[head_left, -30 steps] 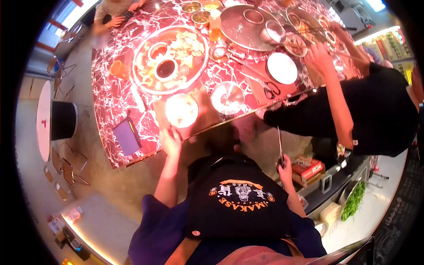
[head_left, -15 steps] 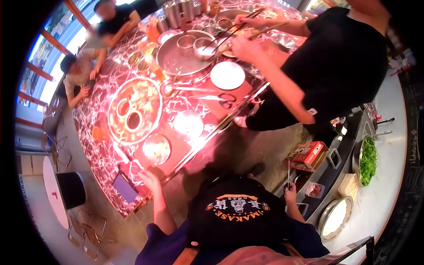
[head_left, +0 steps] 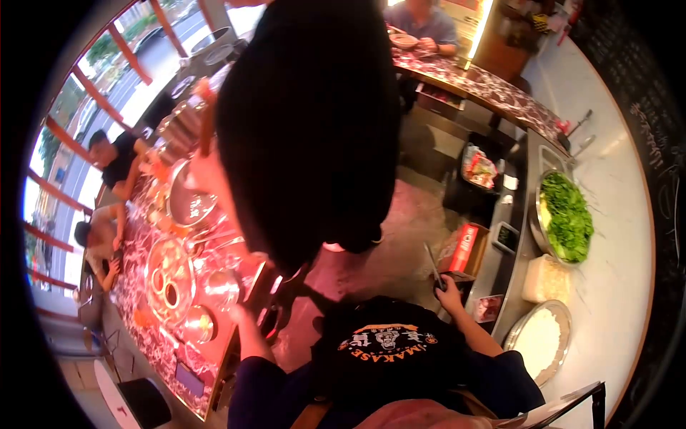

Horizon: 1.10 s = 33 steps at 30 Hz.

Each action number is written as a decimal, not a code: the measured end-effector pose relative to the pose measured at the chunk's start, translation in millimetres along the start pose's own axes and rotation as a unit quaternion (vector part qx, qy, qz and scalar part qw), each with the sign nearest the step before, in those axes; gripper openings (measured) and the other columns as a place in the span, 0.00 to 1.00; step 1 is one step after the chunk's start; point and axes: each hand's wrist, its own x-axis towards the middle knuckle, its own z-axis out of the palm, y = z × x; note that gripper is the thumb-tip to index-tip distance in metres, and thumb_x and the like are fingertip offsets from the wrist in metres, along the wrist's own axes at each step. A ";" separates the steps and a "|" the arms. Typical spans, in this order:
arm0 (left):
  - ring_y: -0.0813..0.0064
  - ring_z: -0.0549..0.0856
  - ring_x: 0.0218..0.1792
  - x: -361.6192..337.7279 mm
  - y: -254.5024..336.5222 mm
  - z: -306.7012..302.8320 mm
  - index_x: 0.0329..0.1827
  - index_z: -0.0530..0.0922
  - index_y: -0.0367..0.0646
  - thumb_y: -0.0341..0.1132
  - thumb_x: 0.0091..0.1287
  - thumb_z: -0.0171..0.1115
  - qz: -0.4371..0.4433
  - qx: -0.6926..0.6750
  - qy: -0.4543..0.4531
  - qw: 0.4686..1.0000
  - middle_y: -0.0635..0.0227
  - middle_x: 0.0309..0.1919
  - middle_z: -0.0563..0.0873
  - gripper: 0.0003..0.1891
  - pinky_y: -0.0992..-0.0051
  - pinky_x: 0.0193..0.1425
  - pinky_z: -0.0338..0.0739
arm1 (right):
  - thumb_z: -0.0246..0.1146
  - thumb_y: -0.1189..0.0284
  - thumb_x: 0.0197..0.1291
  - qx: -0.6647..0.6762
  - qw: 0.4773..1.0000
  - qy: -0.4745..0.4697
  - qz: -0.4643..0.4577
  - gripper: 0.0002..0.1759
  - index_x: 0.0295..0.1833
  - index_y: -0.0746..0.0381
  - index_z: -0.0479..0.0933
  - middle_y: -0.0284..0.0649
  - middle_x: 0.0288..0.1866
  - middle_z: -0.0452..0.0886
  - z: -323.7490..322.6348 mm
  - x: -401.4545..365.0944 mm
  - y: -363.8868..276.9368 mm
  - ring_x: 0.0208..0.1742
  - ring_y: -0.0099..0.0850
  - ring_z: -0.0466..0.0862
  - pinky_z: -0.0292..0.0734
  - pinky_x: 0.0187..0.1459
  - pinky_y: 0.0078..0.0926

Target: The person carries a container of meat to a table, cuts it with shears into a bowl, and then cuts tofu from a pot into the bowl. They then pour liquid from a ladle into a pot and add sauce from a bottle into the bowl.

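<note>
Fingers of the right hand (head_left: 449, 294) grasp a dark-handled blade (head_left: 433, 264).
It juts past them near a red box (head_left: 466, 249); the left hand (head_left: 244, 319) is by the table (head_left: 154, 347), grip unclear; a black-clad person (head_left: 311, 129) hides part of it.

The right hand (head_left: 449, 294) holds a dark-handled blade (head_left: 433, 264) — near it, a red box (head_left: 466, 249).

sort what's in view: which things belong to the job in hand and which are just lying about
Likely in use:
bladed tool, in the right hand
plate of food, near the left hand

Seemingly lying about:
dark flat case
red box
bowl of greens
pan of white food
</note>
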 end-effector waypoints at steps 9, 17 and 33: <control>0.45 0.84 0.36 -215.0 -28.3 15.1 0.46 0.80 0.35 0.47 0.73 0.49 -0.091 -0.232 0.113 0.962 0.43 0.37 0.84 0.22 0.51 0.41 0.75 | 0.62 0.80 0.58 0.077 0.995 -0.018 0.064 0.26 0.63 0.62 0.66 0.41 0.39 0.81 -0.2 150.9 33.8 0.36 0.30 0.82 0.78 0.38 0.26; 0.44 0.83 0.36 -287.9 88.4 14.1 0.44 0.80 0.35 0.47 0.72 0.49 -0.107 -0.142 -0.252 0.951 0.43 0.36 0.84 0.21 0.51 0.41 0.75 | 0.57 0.84 0.59 0.145 0.978 -0.134 0.066 0.31 0.68 0.58 0.61 0.35 0.31 0.76 -6.3 302.2 -25.1 0.27 0.25 0.77 0.73 0.26 0.25; 0.43 0.83 0.36 -457.3 448.9 1.8 0.39 0.80 0.37 0.48 0.72 0.50 -0.230 -0.246 -0.223 0.915 0.43 0.34 0.84 0.21 0.50 0.41 0.74 | 0.61 0.78 0.52 -0.028 0.898 -0.385 -0.211 0.33 0.67 0.57 0.67 0.47 0.51 0.82 32.1 634.2 -235.7 0.51 0.37 0.84 0.76 0.55 0.32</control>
